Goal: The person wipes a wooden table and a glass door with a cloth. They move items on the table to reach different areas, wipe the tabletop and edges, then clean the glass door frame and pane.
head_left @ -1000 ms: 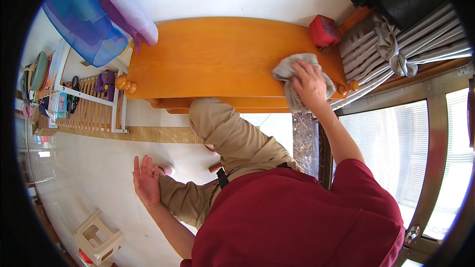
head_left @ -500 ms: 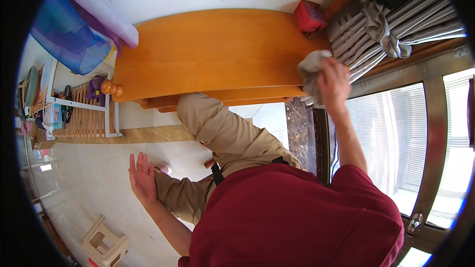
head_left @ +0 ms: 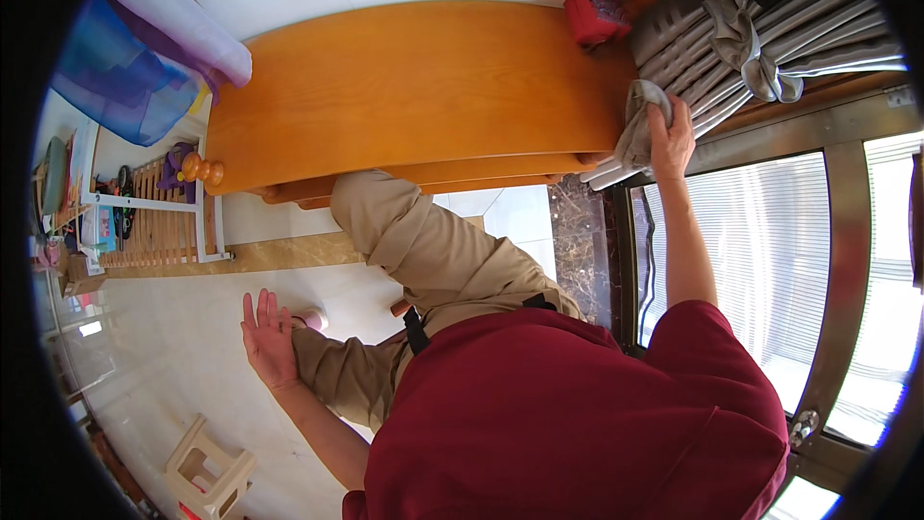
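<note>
Hands well apart, the right (head_left: 676,143) pinches a bunched grey cloth (head_left: 632,141) between thumb and fingers at the table's (head_left: 414,87) right front corner, while the left (head_left: 269,342), fingers slightly spread, hangs in front of the table's left part. The cloth's long axis runs front to back, across the table's length, its far end toward the table's back edge. A second ago it lay broader on the tabletop, farther inward from that right end.
</note>
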A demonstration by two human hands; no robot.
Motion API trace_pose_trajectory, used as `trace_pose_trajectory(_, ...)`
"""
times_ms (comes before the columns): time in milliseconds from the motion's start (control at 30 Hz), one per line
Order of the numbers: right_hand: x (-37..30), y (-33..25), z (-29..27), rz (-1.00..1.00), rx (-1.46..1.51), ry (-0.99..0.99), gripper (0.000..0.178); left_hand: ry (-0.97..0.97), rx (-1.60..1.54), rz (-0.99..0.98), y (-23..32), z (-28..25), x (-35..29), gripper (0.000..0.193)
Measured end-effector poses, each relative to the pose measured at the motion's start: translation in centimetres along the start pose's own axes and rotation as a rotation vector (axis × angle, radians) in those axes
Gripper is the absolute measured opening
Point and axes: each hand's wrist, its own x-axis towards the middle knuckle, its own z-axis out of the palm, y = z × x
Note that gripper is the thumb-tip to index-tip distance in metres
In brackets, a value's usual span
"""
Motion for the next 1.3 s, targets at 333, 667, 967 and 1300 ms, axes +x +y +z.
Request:
trace_pose_trajectory(333,-7.5,1.0,3.1,0.27,0.321,0.3,0.062,-0.047,0.018,0.001,0.0,0.4,0.4,0.069)
trace_pose_trajectory(667,-6.9,-9.1,0.9,-0.157,0.301,-0.026,0.046,-0.067,-0.04,0.032,0.2,-0.7,-0.7,0.068)
trace_pose_trajectory(967,-5.7,-13.4,8.2,-0.387,-0.198,-0.195,0.048,-0.06,-0.131,0.145,0.5,-2.1,-3.3,0.066)
trace_pose_trajectory(1300,0.1,-24.9,25.6,-0.61,-0.109,-0.199,0.044,-0.078,-0.268,0.265,1.2,-4.1,-7.4,0.07)
